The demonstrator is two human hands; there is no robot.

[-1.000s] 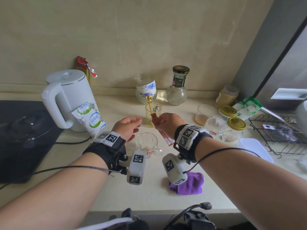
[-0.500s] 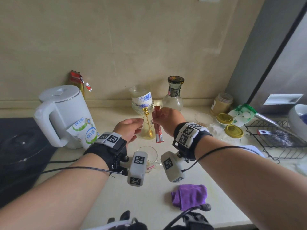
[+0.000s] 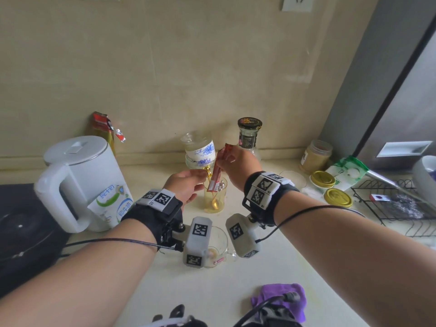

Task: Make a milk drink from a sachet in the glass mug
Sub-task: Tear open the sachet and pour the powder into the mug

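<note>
My right hand (image 3: 238, 165) pinches the top end of a slim red sachet (image 3: 215, 177), which hangs upright above the counter. My left hand (image 3: 186, 185) is level with the sachet's middle, fingers reaching toward it; whether they touch it I cannot tell. Behind the sachet a yellow tumbler (image 3: 215, 201) holds a gold spoon (image 3: 215, 205). Lower down, the glass mug (image 3: 220, 241) stands on the counter between my wrists, partly hidden by the wrist devices. It has a little pale residue at the bottom.
A white kettle (image 3: 80, 175) with a milk carton (image 3: 113, 204) leaning on it stands at the left, beside a black hob (image 3: 21, 232). Stacked cups (image 3: 200, 149), a black-lidded bottle (image 3: 249, 133), gold-lidded jars (image 3: 338, 197) and a wire rack (image 3: 396, 208) fill the back and right. A purple cloth (image 3: 278, 296) lies near the front.
My right hand has lifted the red sachet off the counter to above the tumbler. My left hand has risen with it and closed in on the sachet.
</note>
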